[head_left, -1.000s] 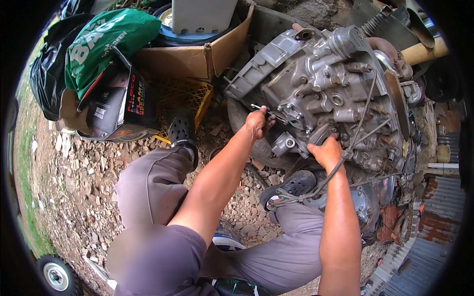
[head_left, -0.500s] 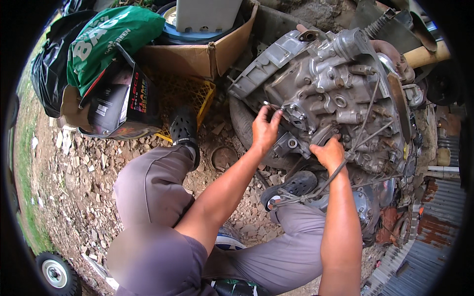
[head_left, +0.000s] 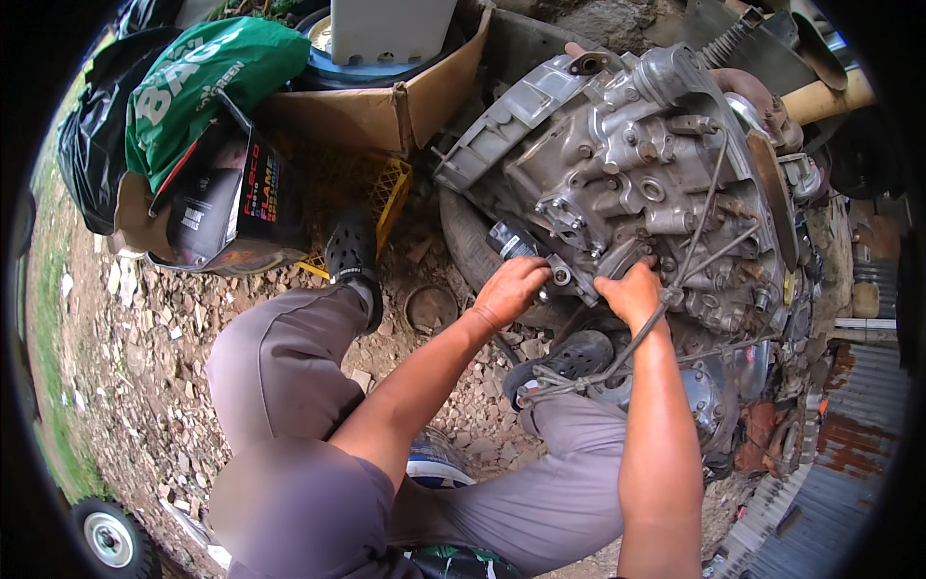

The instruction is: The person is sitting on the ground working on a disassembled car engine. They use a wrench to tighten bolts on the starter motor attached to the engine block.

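A grey cast-metal gearbox (head_left: 617,164), streaked with grime, leans in front of me. My left hand (head_left: 514,292) is at its lower left edge, fingers bent together beside a round bolt boss (head_left: 561,276). What those fingers hold is mostly hidden; a small metal bit shows under the fingertips. Just above them sticks out a short dark cylinder (head_left: 511,239) with pale marks. My right hand (head_left: 632,292) closes around a grey metal part (head_left: 622,256) on the lower middle of the gearbox, thumb to the left. A thin rod (head_left: 641,357) crosses over my right wrist area.
An old tyre (head_left: 468,241) lies under the gearbox's left side. A yellow crate (head_left: 386,198), a cardboard box (head_left: 386,111) and a green bag (head_left: 212,82) stand at the far left. Rusty corrugated sheet (head_left: 858,405) lies right. Stony rubble (head_left: 154,338) covers the ground.
My left hand has come down from beside the small bolted fitting to near the bolt boss, uncovering the dark cylinder. My right hand keeps its grip. The whole view has shifted slightly.
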Tool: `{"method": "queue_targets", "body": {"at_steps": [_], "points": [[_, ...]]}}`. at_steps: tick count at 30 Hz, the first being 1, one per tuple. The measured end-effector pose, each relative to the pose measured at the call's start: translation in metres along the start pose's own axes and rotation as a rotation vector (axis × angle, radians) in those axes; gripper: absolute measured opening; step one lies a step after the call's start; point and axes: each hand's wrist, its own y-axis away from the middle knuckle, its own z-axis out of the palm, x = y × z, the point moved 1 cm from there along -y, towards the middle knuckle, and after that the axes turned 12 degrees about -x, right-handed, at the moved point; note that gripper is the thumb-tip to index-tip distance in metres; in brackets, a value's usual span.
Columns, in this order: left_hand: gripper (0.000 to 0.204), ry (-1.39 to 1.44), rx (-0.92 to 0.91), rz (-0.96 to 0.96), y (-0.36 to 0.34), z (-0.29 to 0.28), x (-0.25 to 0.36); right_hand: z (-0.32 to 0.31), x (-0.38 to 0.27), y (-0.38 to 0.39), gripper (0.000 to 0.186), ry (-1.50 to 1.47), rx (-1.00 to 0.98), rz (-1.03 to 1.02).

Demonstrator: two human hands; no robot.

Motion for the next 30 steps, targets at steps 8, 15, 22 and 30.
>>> {"method": "queue_targets", "body": {"at_steps": [8, 15, 22, 30], "points": [[0.027, 0.789, 0.673, -0.604, -0.028, -0.018, -0.022, 0.001, 0.0, -0.003, 0.09, -0.029, -0.035, 0.017], [0.027, 1.506, 0.608, -0.702, -0.039, -0.04, -0.036, -0.002, 0.002, -0.002, 0.091, -0.049, -0.048, 0.041], [0.017, 1.555, 0.52, -0.746, -0.04, -0.038, -0.037, -0.004, -0.002, -0.001, 0.09, -0.046, -0.073, 0.047], [0.015, 1.525, 0.462, -0.728, -0.054, -0.037, -0.038, -0.005, -0.003, 0.0, 0.094, -0.038, -0.064, 0.052]]}}
